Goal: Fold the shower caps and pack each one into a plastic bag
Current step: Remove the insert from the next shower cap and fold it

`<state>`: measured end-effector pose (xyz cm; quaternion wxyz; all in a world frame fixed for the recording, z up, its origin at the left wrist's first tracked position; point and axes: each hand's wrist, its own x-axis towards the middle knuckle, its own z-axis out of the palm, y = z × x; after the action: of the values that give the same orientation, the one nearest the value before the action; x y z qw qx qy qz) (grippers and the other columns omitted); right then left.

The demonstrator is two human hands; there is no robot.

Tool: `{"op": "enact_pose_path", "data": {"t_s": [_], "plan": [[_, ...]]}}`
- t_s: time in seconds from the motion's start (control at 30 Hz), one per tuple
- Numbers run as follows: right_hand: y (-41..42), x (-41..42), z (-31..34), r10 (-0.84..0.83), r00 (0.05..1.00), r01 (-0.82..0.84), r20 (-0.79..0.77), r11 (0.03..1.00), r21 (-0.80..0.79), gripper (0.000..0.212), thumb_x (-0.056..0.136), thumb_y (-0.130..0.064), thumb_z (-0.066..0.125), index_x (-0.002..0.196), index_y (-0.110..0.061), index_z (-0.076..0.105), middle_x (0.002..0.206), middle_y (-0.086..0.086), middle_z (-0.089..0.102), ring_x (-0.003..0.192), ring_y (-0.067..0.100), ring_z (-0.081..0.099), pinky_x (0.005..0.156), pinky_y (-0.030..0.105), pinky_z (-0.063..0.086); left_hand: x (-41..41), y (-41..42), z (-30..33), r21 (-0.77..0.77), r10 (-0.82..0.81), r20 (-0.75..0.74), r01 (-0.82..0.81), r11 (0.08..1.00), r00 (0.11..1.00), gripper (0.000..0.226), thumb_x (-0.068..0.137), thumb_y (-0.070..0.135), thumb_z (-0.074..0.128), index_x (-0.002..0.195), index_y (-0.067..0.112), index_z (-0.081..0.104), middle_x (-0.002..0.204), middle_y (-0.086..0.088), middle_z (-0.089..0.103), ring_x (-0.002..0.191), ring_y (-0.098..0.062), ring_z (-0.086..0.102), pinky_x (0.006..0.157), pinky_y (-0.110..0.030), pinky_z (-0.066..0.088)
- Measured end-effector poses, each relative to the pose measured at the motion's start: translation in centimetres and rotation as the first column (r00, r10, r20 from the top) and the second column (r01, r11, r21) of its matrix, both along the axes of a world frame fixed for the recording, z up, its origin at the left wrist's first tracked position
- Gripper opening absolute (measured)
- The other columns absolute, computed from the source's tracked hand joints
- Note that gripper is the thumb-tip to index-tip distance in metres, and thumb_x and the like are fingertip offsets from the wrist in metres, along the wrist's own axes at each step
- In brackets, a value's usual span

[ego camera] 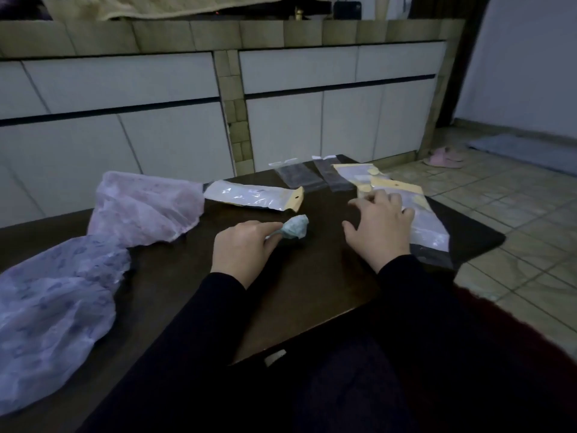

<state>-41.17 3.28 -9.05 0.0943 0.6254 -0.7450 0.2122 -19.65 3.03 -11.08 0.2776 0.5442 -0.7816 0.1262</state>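
Nearest the camera, black sleeves reach out over the dark tabletop point(281, 295). Off to the left lies a big loose lilac shower cap point(53, 310), unfolded, and just beyond it a pink shower cap point(146, 207), also spread out, the two touching where they meet.

In the middle, the left hand point(243, 248) rests on the tabletop, fingers curled and pinching the tail end of a small rolled-up pale green shower cap point(295, 227), whose bundle sits just past the fingertips. The right hand point(379, 226) is beside it, fingers spread and relaxed, tips coming down on a stack of clear plastic bags point(418, 220) with yellow header cards at the right edge; it grips nothing.

Further back, a packed bag point(253, 195) with a yellow header lies flat beyond the green bundle. At the far edge lie two empty clear sleeves point(315, 175). Beyond, white cabinet fronts point(140, 120), tiled floor point(515, 220), pink slippers point(443, 157).
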Motion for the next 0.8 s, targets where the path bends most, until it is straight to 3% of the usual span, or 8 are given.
{"op": "enact_pose_path", "data": {"t_s": [0.07, 0.13, 0.23, 0.4, 0.7, 0.8], "plan": [[0.2, -1.5, -0.5, -0.092, 0.996, 0.092, 0.011, 0.994, -0.053, 0.042, 0.088, -0.033, 0.060, 0.128, -0.023, 0.053, 0.125, 0.006, 0.046, 0.118, 0.027, 0.040, 0.094, 0.045, 0.035, -1.4, -0.3, 0.0, 0.012, -0.010, -0.001, 0.010, 1.000, 1.000, 0.033, 0.093, 0.042, 0.056, 0.124, 0.033, 0.062, 0.104, 0.005, 0.070, 0.088, -0.011, 0.064, 0.069, -0.026, 0.048], [0.0, -2.5, -0.7, -0.127, 0.989, 0.127, 0.078, 0.992, 0.002, 0.039, 0.089, -0.028, 0.059, 0.126, -0.018, 0.052, 0.122, 0.008, 0.046, 0.116, 0.028, 0.042, 0.093, 0.044, 0.037, -2.5, -0.5, 0.0, 0.029, -0.026, -0.004, 0.026, 0.999, 1.000, 0.033, 0.093, 0.042, 0.055, 0.125, 0.033, 0.061, 0.106, 0.005, 0.069, 0.090, -0.011, 0.063, 0.071, -0.025, 0.049], [-0.4, -3.0, -0.9, -0.103, 0.984, 0.092, 0.144, 0.992, 0.080, 0.026, 0.092, -0.022, 0.055, 0.115, -0.010, 0.058, 0.113, 0.010, 0.049, 0.110, 0.028, 0.047, 0.089, 0.041, 0.043, -3.3, -0.6, -0.1, 0.068, -0.034, 0.001, 0.033, 0.997, 0.999, 0.033, 0.093, 0.041, 0.055, 0.124, 0.034, 0.061, 0.108, 0.007, 0.068, 0.090, -0.008, 0.061, 0.073, -0.023, 0.048], [-0.6, -3.3, -0.9, -0.105, 0.960, 0.099, 0.258, 0.994, 0.034, 0.016, 0.088, -0.014, 0.057, 0.095, -0.003, 0.066, 0.093, 0.008, 0.052, 0.094, 0.025, 0.056, 0.082, 0.037, 0.053, -2.6, -0.6, -0.5, 0.093, -0.027, -0.020, 0.029, 0.995, 0.999, 0.031, 0.092, 0.038, 0.057, 0.122, 0.033, 0.063, 0.107, 0.006, 0.068, 0.091, -0.009, 0.061, 0.070, -0.021, 0.044], [1.7, -2.8, -0.4, -0.022, 0.982, 0.047, 0.189, 0.991, -0.128, 0.016, 0.093, -0.017, 0.053, 0.090, -0.008, 0.066, 0.095, 0.007, 0.054, 0.102, 0.024, 0.050, 0.084, 0.040, 0.050, -2.5, 0.0, -0.2, 0.095, -0.012, -0.090, 0.021, 0.995, 0.996, 0.032, 0.092, 0.038, 0.059, 0.123, 0.032, 0.063, 0.109, 0.005, 0.068, 0.094, -0.010, 0.061, 0.070, -0.020, 0.043], [2.9, -0.9, 0.0, 0.088, 0.978, -0.043, 0.190, 0.973, -0.226, 0.017, 0.095, -0.021, 0.052, 0.092, -0.010, 0.065, 0.093, 0.003, 0.052, 0.094, 0.019, 0.052, 0.083, 0.037, 0.049, -2.3, 0.1, -0.3, 0.090, -0.007, -0.114, 0.017, 0.996, 0.993, 0.032, 0.092, 0.038, 0.059, 0.123, 0.032, 0.063, 0.110, 0.004, 0.068, 0.094, -0.010, 0.061, 0.069, -0.018, 0.040]]}}
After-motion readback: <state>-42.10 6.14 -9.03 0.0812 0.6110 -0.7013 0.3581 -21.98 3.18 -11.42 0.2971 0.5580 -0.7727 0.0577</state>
